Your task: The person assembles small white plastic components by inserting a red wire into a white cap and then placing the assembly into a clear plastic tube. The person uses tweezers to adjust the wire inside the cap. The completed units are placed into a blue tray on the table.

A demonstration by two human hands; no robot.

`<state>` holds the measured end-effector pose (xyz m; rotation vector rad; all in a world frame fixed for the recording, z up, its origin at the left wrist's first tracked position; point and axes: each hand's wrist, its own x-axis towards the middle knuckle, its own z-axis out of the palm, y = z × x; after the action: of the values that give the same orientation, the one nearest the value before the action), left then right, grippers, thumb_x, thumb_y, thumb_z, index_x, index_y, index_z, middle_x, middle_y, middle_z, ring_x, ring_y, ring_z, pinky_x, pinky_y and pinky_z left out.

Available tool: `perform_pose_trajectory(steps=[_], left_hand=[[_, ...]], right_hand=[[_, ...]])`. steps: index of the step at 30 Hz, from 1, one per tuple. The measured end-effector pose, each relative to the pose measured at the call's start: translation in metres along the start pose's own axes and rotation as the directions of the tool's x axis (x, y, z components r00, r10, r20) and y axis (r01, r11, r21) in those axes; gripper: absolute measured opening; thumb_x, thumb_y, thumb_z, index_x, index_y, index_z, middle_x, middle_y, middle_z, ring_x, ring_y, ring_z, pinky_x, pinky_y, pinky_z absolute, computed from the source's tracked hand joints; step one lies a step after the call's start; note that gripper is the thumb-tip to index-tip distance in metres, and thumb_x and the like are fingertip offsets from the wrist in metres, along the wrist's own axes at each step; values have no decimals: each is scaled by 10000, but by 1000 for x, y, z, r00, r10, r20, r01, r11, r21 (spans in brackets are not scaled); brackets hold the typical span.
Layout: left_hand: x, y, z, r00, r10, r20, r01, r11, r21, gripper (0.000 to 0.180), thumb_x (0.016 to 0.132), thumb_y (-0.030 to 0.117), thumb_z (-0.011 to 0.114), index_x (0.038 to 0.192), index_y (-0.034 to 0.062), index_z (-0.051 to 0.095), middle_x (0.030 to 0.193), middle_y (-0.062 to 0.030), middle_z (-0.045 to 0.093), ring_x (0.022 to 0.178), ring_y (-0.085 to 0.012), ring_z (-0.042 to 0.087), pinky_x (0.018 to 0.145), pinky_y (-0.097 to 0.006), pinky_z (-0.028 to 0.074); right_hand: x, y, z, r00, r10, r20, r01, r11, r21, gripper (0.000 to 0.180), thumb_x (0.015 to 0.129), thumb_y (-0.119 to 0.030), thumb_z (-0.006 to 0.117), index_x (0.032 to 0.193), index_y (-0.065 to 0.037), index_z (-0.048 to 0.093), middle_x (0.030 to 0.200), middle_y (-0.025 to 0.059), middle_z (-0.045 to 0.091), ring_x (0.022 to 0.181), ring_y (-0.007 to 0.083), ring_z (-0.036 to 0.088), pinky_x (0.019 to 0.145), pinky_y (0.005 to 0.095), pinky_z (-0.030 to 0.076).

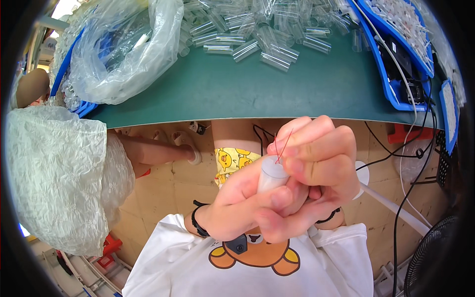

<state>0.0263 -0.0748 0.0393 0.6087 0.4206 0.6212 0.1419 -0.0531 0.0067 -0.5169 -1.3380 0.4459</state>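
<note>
Close in front of my chest, my left hand (240,198) is wrapped round a small white cylinder (271,182) with a flat, pale top. Thin red wires (278,154) stick up out of that top and cross each other. My right hand (324,158) is closed beside it, its thumb and forefinger pinching at the wires. The lower fingers of my right hand curl against the cylinder and my left fingers, so part of the cylinder is hidden.
Clear plastic tubes (277,49) are heaped on the green table (222,94). A plastic bag (94,81) lies at its left, blue trays (391,89) at its right. Black cables (396,237) and a fan (433,252) are at my right; another person sits at my left.
</note>
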Motion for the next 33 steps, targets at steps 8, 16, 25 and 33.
perform_pose_trajectory(steps=[8,16,25,33], left_hand=[[-2,4,3,996,0,-86,1,1000,18,213,902,215,398,1006,33,434,832,-10,515,823,-137,470,883,-275,346],[10,-24,-9,914,365,176,-268,871,-412,303,907,334,401,1012,49,398,704,-22,530,742,-118,467,857,-301,372],[5,-17,-17,944,188,273,-129,967,-218,434,912,460,389,1017,39,413,686,-20,518,673,-94,461,735,-281,373],[9,-21,-25,895,232,380,-163,965,-206,412,920,396,391,1064,12,429,703,-32,510,670,-107,455,678,-250,368]], right_hand=[[0,3,1,999,-53,-3,53,997,-59,444,469,-229,773,770,-14,526,737,59,467,579,143,443,490,261,443],[-1,-10,-7,970,219,102,-227,971,72,667,569,-383,735,977,82,488,923,166,499,722,206,534,639,304,479],[-5,-19,-14,966,253,46,-255,966,50,396,728,-223,615,987,61,522,892,173,538,730,219,552,679,321,487],[8,-28,-26,950,254,180,-242,966,-86,193,806,-154,586,908,8,569,835,136,545,730,245,583,712,394,494]])
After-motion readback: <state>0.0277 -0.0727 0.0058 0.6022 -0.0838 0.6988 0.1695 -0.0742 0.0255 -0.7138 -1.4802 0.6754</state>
